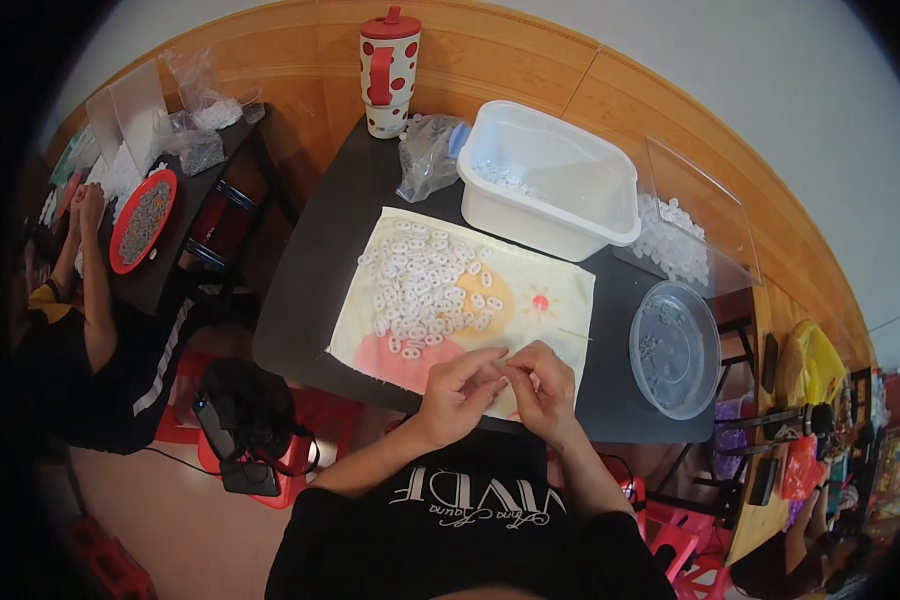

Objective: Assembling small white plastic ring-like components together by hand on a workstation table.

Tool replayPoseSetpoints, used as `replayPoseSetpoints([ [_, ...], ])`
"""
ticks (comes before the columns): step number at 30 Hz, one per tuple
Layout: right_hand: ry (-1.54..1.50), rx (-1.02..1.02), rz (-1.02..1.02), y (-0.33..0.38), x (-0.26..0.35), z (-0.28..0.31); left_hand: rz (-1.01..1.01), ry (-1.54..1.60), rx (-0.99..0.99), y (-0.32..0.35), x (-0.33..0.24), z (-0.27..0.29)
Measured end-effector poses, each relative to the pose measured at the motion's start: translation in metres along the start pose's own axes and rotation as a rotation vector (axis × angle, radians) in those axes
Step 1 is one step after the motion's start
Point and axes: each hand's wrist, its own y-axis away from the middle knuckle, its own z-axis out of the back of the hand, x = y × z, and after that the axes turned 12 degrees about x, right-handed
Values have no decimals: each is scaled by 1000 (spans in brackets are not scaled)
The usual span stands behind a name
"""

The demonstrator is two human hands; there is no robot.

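My left hand (458, 396) and my right hand (543, 392) meet over the front edge of a pale yellow cloth (555, 290). The fingertips of both are pinched close together. Whatever lies between them is too small and too covered to make out. Just beyond my left hand, a heap of small white oval plastic pieces (410, 285), each with two holes, spreads over the cloth's left half. A thin, light stick-like thing (573, 333) lies by the cloth's right edge, past my right hand.
Behind the cloth stand a white tub (560, 215), a plastic bag (430, 160) and a spotted tumbler (388, 75). To the right are a round clear container (675, 350) and a clear bin of white pieces (675, 240). At left, another person sits by a red tray (145, 222).
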Motion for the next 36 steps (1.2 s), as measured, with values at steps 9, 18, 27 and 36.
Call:
replayPoseSetpoints([
  [9,-40,-5,18,1,-3,2,-26,-3,2,-1,0,1],
  [18,-88,8,-9,-4,1,19,4,-18,13,0,0,2],
  [27,141,138,153,-5,-3,14,24,-13,0,0,1,1],
  [36,145,134,171,-4,-4,9,34,28,1,1,-1,2],
])
